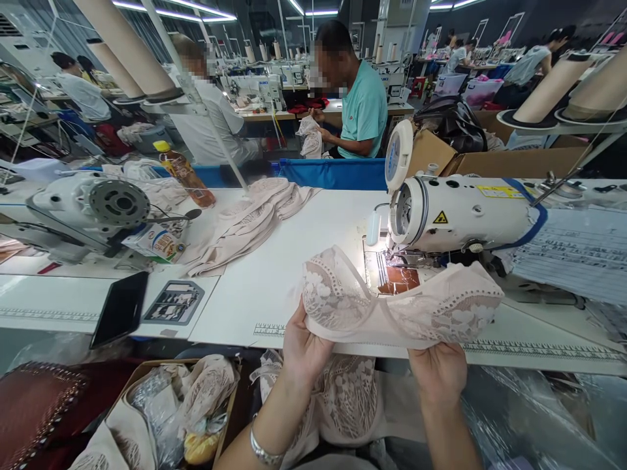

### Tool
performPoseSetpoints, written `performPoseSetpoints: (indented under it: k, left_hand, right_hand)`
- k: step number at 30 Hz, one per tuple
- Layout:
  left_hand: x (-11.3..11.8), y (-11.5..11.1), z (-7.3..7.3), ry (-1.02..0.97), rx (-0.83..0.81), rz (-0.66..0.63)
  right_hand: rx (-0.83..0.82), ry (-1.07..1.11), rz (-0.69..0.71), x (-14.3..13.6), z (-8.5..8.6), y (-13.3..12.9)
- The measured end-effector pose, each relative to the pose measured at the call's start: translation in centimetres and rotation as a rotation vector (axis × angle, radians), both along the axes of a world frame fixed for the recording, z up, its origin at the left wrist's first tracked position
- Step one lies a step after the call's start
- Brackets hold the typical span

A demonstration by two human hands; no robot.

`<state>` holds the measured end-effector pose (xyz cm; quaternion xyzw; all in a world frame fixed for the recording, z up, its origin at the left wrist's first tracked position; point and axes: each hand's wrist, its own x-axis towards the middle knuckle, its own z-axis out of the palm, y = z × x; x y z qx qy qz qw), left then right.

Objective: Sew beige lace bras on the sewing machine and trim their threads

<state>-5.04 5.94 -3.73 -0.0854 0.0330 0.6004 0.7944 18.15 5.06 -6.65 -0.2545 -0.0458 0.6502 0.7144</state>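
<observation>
A pale beige lace bra point(343, 307) is stretched between my two hands above the front edge of the white sewing table. My left hand point(306, 349) grips its lower band at the left cup, fingers partly behind the fabric. Under the right cup, my right hand point(438, 372) is closed on the same band, its fingertips hidden. Just behind the bra stands a white sewing machine point(455, 209), its lamp lighting the needle area and a brown plate point(399, 279). More lace bra pieces point(350, 398) lie on my lap below.
A pile of beige bra pieces point(245, 225) lies behind left, near a yellow-capped bottle point(183, 173). A phone point(120, 310) overhangs the table's front edge. A second machine point(93, 205) stands left. Below is a box point(230, 418) of pieces. Across a blue cloth bin point(333, 174), a co-worker point(365, 98) handles lace.
</observation>
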Motion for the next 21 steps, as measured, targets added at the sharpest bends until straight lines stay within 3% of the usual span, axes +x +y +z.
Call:
performPoseSetpoints:
  k: [15, 21]
  left_hand:
    - [0.0, 0.1, 0.1, 0.074, 0.119, -0.007]
    - [0.1, 0.9, -1.0, 0.062, 0.009, 0.022]
  right_hand:
    - [0.004, 0.005, -0.027, -0.4, 0.0, 0.2]
    - [0.019, 0.039, 0.003, -0.4, -1.2, 0.6]
